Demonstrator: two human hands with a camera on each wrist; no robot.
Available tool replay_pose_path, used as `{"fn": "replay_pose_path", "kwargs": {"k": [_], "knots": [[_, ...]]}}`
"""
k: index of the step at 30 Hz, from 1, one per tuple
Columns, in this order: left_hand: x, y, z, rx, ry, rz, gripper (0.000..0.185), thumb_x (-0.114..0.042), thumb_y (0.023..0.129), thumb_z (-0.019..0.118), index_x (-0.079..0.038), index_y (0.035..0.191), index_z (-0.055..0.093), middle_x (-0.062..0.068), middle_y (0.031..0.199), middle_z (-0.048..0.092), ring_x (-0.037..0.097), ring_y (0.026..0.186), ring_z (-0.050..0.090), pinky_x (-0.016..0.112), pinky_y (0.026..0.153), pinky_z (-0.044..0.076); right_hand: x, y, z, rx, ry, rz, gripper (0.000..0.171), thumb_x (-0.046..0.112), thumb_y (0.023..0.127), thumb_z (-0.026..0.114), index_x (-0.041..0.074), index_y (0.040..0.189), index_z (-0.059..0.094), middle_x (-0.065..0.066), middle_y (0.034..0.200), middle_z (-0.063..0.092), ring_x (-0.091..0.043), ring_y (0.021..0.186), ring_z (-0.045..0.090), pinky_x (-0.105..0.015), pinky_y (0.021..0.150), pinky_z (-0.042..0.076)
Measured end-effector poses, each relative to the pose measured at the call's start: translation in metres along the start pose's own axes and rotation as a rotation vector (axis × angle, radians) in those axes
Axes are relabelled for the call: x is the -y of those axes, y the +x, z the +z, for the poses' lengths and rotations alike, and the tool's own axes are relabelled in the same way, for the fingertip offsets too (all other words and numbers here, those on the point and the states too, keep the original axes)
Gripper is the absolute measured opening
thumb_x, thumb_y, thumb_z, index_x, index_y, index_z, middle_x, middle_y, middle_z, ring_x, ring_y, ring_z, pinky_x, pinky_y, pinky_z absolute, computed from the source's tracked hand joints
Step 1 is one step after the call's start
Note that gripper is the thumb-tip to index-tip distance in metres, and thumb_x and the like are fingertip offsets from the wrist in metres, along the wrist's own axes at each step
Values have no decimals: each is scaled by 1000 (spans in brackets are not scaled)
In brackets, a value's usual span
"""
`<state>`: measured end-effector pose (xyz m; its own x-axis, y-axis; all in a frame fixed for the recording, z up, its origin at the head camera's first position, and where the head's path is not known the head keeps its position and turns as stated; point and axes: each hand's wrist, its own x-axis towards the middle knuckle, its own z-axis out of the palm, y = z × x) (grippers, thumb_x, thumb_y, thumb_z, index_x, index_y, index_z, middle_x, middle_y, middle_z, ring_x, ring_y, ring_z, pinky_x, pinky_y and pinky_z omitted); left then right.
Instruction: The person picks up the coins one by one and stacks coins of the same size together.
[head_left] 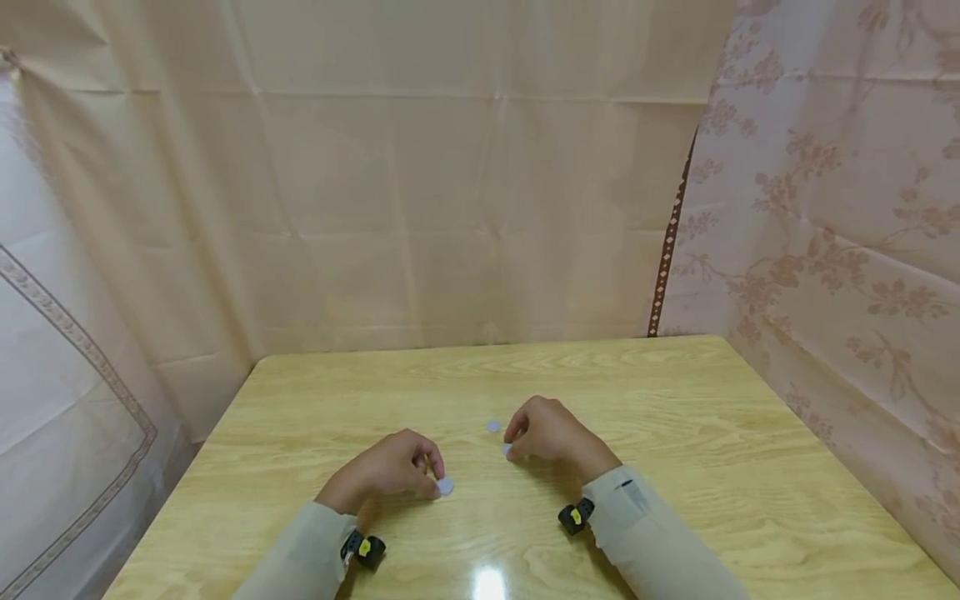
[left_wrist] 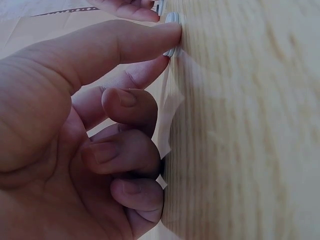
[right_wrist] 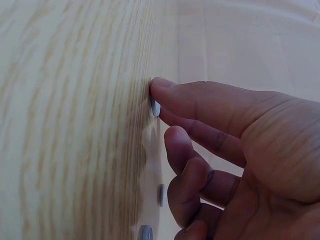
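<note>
bare table beyond hands, curtains closing three sides

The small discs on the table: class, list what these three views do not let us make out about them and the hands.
- Head view: disc at the right hand is mostly hidden by its fingers; only an edge shows.
- Head view: the loose disc is too small to tell its material or markings.
- Left wrist view: the left hand covers most of its disc.
- Right wrist view: the lowest disc is cut off by the bottom edge.
</note>
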<state>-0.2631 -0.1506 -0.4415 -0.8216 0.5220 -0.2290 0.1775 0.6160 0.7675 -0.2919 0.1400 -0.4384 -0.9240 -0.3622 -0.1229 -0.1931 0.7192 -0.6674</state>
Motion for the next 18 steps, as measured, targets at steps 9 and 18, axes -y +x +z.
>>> {"fn": "replay_pose_path", "kwargs": {"k": [9,18], "knots": [[1,1,1,5,-13,13,16,-10,80,87,-12,90,74,-4,63,51,12,56,42,25,52,36,-3,-1,1,-15,-21,-6,13,17,79,90,18,84,79,7,86,72,-17,78,60,-33,68,51],[0,0,0,1,-9,15,17,-10,80,88,-12,89,74,-4,63,50,12,56,41,25,51,35,1,-2,1,-15,-16,-8,14,15,79,90,16,83,76,5,82,70,-17,73,59,-32,64,50]]}}
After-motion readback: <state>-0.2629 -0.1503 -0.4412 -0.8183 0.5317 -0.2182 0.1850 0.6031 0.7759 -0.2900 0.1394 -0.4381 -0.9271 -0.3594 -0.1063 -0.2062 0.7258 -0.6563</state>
